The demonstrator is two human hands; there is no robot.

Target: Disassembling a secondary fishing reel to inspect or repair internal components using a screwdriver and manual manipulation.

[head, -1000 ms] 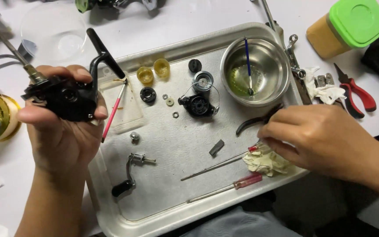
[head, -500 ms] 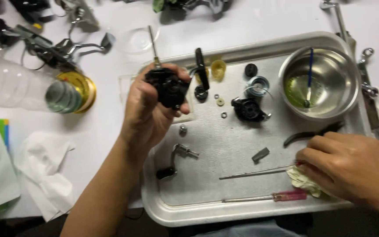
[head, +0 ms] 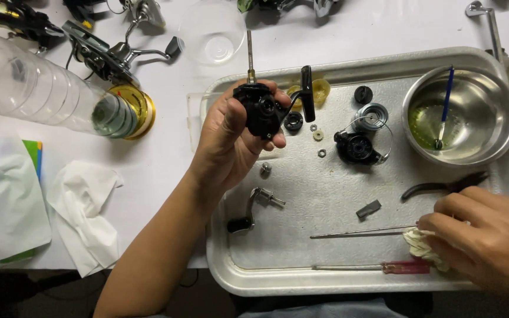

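Observation:
My left hand [head: 231, 141] grips a black fishing reel body [head: 260, 107] with a thin metal shaft sticking up and a black arm at its right, held above the left part of a metal tray [head: 301, 277]. My right hand [head: 484, 235] rests at the tray's lower right on a crumpled white cloth [head: 420, 246], next to a thin metal rod [head: 360, 232]. A red-handled screwdriver [head: 378, 268] lies along the tray's near edge. A crank handle [head: 254, 206] lies below my left hand. A black rotor with a silver spool [head: 360, 141] sits mid-tray.
A steel bowl [head: 478, 147] with yellowish liquid and a blue brush stands at the tray's upper right. Small washers and black pliers [head: 443, 185] lie on the tray. A clear plastic bottle [head: 42, 94], tissues [head: 86, 212] and other reels [head: 107, 50] lie on the white table at left.
The view has shifted, so the tray sits further right. My left hand has kept hold of the reel body and turned it. My right hand stays on the cloth.

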